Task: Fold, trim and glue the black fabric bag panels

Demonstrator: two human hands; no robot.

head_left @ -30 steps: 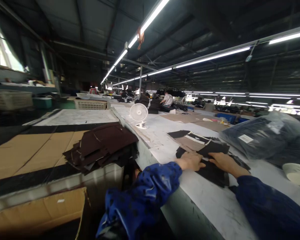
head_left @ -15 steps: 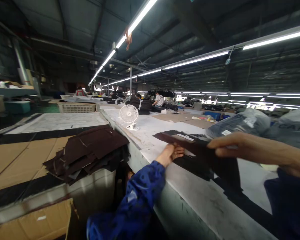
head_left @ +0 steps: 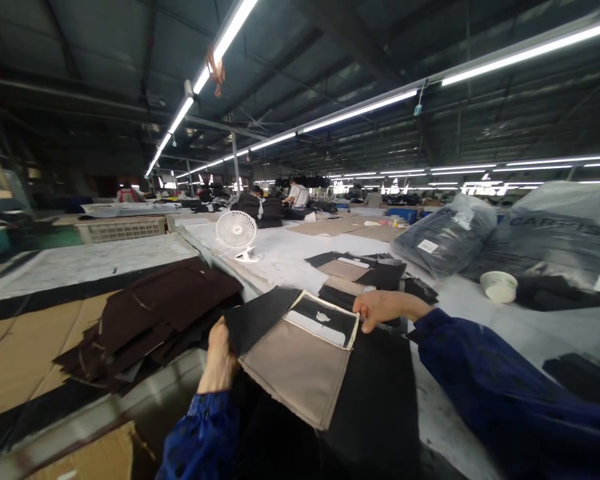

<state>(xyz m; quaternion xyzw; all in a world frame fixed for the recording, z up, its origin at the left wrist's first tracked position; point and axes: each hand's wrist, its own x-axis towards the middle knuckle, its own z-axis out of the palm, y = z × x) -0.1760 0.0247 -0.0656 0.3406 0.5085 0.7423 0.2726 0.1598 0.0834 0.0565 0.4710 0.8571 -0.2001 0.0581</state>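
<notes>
A dark fabric panel (head_left: pixel 383 387) with a beige pocket piece (head_left: pixel 295 367) on it is held up over the table's front edge. Near the pocket's top lies a black patch with a pale border, a white strip and a small white mark. My left hand (head_left: pixel 220 357) is closed on the panel's left edge, its fingers partly hidden behind the cloth. My right hand (head_left: pixel 387 308) pinches the panel by the upper right corner of the pocket. Just beyond, a stack of similar dark and beige panels (head_left: pixel 347 268) lies on the white table (head_left: pixel 280 252).
Dark brown cut pieces (head_left: pixel 155 313) are piled on cardboard at the left. A small white fan (head_left: pixel 237 230) stands on the table. Plastic-wrapped bundles (head_left: pixel 445 233) and a white bowl (head_left: pixel 500 287) sit at the right. An open carton (head_left: pixel 97 457) is at lower left; people work farther back.
A dark panel held over the stack has come toward me and turned, so its beige pocket now faces up. My left hand moved left and nearer; my view shifted right.
</notes>
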